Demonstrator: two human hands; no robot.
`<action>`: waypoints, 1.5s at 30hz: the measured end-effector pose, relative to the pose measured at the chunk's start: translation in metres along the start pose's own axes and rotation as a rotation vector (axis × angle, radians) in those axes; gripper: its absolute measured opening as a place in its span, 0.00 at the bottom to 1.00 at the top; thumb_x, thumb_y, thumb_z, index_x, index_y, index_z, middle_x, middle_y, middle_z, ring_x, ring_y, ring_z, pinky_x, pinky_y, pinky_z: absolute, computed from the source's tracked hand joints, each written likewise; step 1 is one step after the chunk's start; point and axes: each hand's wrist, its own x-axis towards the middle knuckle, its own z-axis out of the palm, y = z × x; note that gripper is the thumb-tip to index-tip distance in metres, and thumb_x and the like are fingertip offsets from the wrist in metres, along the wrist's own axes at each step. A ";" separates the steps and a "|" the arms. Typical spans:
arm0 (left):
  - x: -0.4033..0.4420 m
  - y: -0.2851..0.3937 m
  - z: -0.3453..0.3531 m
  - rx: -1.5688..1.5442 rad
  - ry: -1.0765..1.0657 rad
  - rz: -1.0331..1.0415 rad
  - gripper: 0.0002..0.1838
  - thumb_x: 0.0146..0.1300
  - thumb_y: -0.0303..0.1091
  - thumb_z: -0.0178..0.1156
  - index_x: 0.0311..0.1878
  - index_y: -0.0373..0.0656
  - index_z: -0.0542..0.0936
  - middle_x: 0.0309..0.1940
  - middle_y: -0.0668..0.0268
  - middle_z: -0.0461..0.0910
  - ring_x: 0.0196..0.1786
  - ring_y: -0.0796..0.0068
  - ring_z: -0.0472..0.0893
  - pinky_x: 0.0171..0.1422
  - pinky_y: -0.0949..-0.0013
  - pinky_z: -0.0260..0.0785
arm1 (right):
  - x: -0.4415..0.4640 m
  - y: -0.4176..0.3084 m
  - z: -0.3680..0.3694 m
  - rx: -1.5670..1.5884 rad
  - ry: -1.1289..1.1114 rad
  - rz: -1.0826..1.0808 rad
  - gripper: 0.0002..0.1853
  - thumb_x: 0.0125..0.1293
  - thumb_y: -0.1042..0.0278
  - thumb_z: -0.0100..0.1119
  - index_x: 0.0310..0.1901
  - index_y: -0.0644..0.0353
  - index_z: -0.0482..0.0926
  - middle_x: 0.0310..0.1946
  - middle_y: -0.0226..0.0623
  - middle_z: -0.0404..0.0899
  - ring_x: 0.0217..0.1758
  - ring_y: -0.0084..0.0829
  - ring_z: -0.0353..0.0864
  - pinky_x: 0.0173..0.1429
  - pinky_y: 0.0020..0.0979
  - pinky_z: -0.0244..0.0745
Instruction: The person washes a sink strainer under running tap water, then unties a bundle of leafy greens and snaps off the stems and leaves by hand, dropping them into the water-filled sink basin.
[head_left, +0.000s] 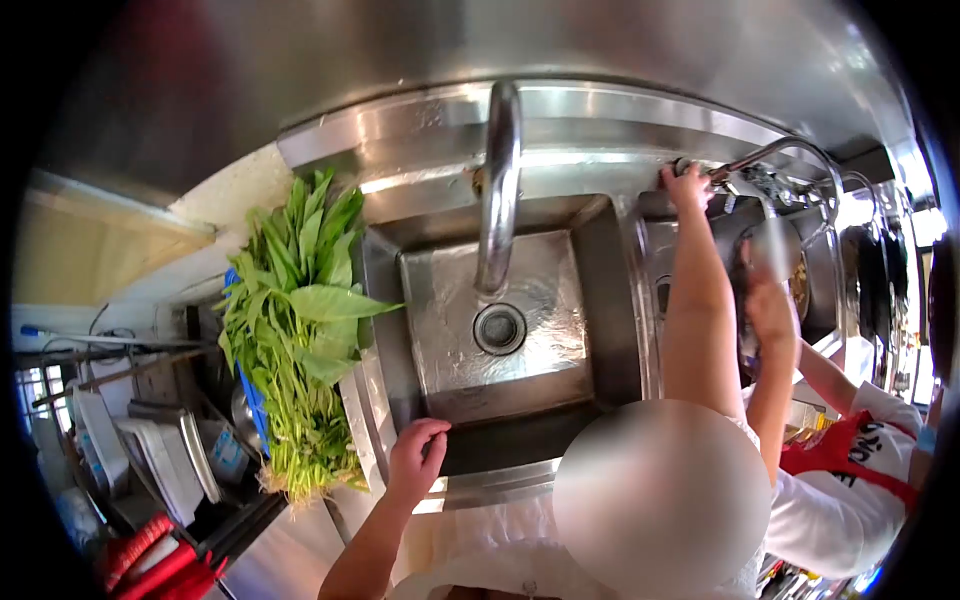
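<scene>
My left hand is at the front left edge of a steel sink. Its fingers are loosely bent, with the thumb apart from them, and nothing shows in it. A curved metal faucet hangs over this sink, which has a round drain and a wet floor. Left of the sink lies a big bunch of leafy greens, roots toward me, partly over a blue container. No hand that I can make out as my right one is visible.
Close by on the right, a person with a blurred head has one hand at a tap and another over a further sink. Beyond is a co-worker in a red apron. White trays and a red item are at lower left.
</scene>
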 end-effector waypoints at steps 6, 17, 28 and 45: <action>0.010 0.009 0.010 -0.030 0.017 0.023 0.06 0.53 0.23 0.54 0.35 0.38 0.75 0.33 0.59 0.75 0.37 0.64 0.75 0.41 0.70 0.67 | -0.081 -0.041 -0.007 0.072 0.216 -0.270 0.20 0.43 0.55 0.64 0.36 0.55 0.73 0.40 0.40 0.71 0.47 0.39 0.70 0.46 0.37 0.69; 0.004 0.006 -0.006 -0.069 0.117 0.054 0.06 0.51 0.20 0.53 0.34 0.38 0.75 0.33 0.59 0.75 0.38 0.63 0.75 0.42 0.69 0.67 | -0.365 0.015 0.180 0.152 -0.334 -1.055 0.19 0.38 0.65 0.63 0.33 0.59 0.69 0.36 0.41 0.69 0.45 0.45 0.65 0.50 0.40 0.62; -0.015 -0.012 -0.018 -0.111 0.107 -0.046 0.07 0.55 0.22 0.51 0.37 0.36 0.75 0.35 0.60 0.75 0.37 0.71 0.75 0.41 0.75 0.67 | -0.350 -0.032 0.162 0.294 -0.547 -1.062 0.14 0.46 0.67 0.61 0.32 0.61 0.68 0.34 0.45 0.69 0.40 0.48 0.67 0.43 0.42 0.65; -0.023 -0.021 -0.031 -0.128 0.113 -0.020 0.07 0.55 0.21 0.52 0.37 0.37 0.75 0.34 0.62 0.75 0.36 0.72 0.75 0.41 0.75 0.67 | -0.352 0.038 0.164 -0.065 -0.449 -0.969 0.20 0.48 0.61 0.60 0.42 0.55 0.65 0.42 0.43 0.70 0.47 0.44 0.71 0.43 0.40 0.70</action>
